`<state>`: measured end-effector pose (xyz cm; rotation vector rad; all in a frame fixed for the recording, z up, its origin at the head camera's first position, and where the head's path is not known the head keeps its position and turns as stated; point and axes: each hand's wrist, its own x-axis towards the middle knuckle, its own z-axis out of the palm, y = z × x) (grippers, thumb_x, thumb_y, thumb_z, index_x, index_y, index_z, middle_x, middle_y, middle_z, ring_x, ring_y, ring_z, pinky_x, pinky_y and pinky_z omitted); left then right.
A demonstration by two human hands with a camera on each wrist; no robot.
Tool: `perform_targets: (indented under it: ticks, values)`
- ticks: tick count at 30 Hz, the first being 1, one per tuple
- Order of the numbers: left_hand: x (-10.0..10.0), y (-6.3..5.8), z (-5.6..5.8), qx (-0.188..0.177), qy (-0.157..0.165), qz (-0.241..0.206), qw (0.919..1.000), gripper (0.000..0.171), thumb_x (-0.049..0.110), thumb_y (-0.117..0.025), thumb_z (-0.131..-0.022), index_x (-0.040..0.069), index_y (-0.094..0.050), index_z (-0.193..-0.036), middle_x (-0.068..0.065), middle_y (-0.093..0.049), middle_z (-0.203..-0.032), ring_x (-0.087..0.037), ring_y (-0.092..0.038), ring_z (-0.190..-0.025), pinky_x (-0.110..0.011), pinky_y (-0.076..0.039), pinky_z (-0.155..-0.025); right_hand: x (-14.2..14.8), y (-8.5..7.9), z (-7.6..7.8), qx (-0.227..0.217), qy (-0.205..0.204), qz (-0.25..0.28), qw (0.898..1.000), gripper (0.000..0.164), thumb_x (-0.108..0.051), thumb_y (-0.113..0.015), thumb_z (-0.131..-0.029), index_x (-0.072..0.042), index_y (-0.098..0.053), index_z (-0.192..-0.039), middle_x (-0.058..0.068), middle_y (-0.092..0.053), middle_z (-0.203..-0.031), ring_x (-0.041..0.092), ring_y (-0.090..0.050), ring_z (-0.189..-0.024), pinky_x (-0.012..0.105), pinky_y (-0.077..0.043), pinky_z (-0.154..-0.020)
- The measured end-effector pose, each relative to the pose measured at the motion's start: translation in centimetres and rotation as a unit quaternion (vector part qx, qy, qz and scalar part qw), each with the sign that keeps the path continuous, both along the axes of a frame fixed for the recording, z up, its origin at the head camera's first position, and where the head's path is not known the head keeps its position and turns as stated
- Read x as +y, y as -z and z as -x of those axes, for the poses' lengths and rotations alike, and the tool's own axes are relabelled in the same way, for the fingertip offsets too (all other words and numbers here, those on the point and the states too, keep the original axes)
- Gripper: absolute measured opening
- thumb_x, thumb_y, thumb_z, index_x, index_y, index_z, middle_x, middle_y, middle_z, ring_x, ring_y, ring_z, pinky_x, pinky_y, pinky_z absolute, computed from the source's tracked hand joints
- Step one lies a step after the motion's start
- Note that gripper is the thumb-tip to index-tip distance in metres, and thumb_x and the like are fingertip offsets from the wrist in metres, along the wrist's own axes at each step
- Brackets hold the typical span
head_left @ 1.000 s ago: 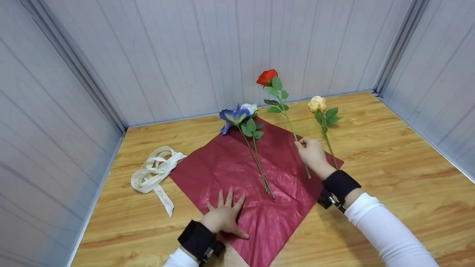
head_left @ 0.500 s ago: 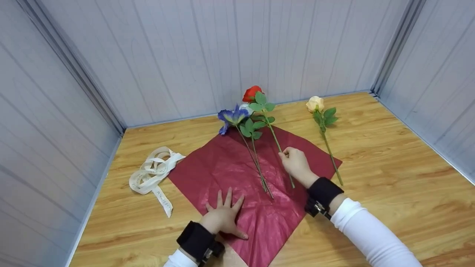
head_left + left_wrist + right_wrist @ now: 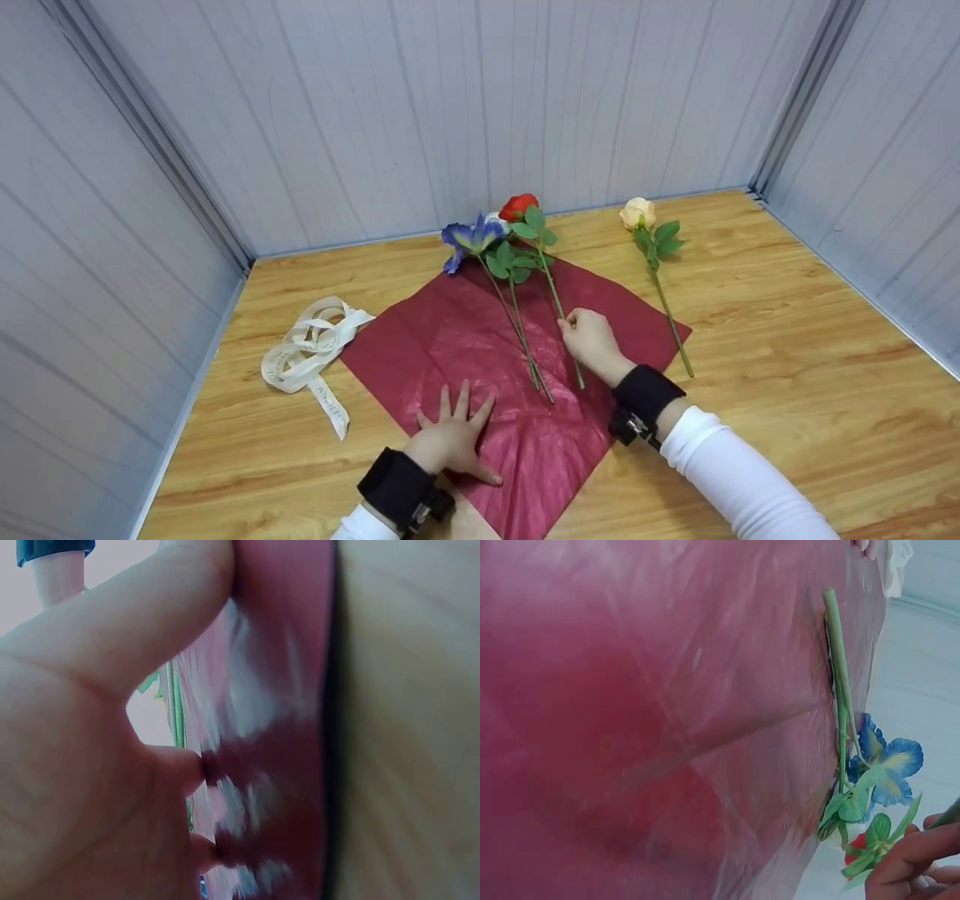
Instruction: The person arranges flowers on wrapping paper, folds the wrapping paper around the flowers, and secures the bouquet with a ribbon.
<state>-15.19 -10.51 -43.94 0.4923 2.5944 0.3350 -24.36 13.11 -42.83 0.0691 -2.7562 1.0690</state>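
Note:
In the head view my right hand [image 3: 591,339] pinches the green stem of a red rose [image 3: 519,206] over the right part of a dark red wrapping sheet [image 3: 442,337]. The rose's bloom lies by a white flower [image 3: 496,220], mostly hidden, and a blue-purple iris [image 3: 474,237]. Stems of the iris and white flower cross on the sheet. My left hand [image 3: 452,442] rests with spread fingers on the sheet's lower left edge. In the right wrist view my right hand [image 3: 919,862] appears at the lower right, near the iris [image 3: 891,761].
A cream rose [image 3: 637,214] lies at the right, its stem reaching past the sheet's right corner. A loose white printed ribbon [image 3: 311,349] is left of the sheet on the wooden table [image 3: 787,322]. Pale panel walls [image 3: 360,120] stand at the back and both sides.
My right hand has moved left and toward me with the red rose, bringing its bloom down beside the white flower. My left hand has stayed in place.

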Motion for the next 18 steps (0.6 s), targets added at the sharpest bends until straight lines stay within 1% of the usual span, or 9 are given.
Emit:
perform_targets:
  ticks: [8, 10, 14, 18]
  values:
    - [0.0, 0.0, 0.0, 0.006, 0.002, -0.001, 1.0, 0.115, 0.053, -0.086, -0.069, 0.017, -0.024, -0.159, -0.024, -0.004, -0.162, -0.053, 0.002, -0.144, -0.082, -0.01, -0.098, -0.8, 0.0, -0.1, -0.043, 0.0, -0.002, 0.999, 0.023, -0.01, -0.06, -0.098, 0.0, -0.062, -0.077, 0.004, -0.052, -0.063, 0.017, -0.049, -0.057, 0.031, -0.041, -0.059]
    - [0.0, 0.0, 0.0, 0.004, 0.003, 0.002, 1.0, 0.114, 0.052, -0.086, -0.07, 0.017, -0.024, -0.159, -0.024, -0.003, -0.162, -0.052, 0.003, -0.145, -0.082, -0.01, -0.099, -0.9, 0.1, -0.1, -0.037, -0.004, -0.011, 0.999, 0.025, -0.009, -0.06, -0.098, 0.0, -0.061, -0.074, 0.003, -0.052, -0.062, 0.016, -0.048, -0.057, 0.03, -0.041, -0.059]
    - [0.1, -0.1, 0.0, 0.002, 0.002, 0.006, 1.0, 0.113, 0.052, -0.086, -0.07, 0.017, -0.024, -0.159, -0.023, -0.003, -0.163, -0.051, 0.003, -0.145, -0.081, -0.009, -0.099, -1.1, 0.3, -0.1, -0.047, -0.009, -0.025, 0.999, 0.032, -0.009, -0.059, -0.098, -0.005, -0.054, -0.066, 0.0, -0.046, -0.059, 0.014, -0.044, -0.055, 0.028, -0.038, -0.057]
    - [0.1, -0.1, 0.0, 0.002, 0.002, 0.005, 1.0, 0.113, 0.052, -0.086, -0.07, 0.017, -0.025, -0.159, -0.023, -0.003, -0.162, -0.051, 0.003, -0.145, -0.081, -0.009, -0.099, -1.4, 0.4, 0.0, -0.07, -0.01, -0.029, 0.997, 0.035, -0.01, -0.059, -0.099, -0.009, -0.05, -0.065, -0.001, -0.043, -0.059, 0.014, -0.041, -0.055, 0.027, -0.035, -0.057]
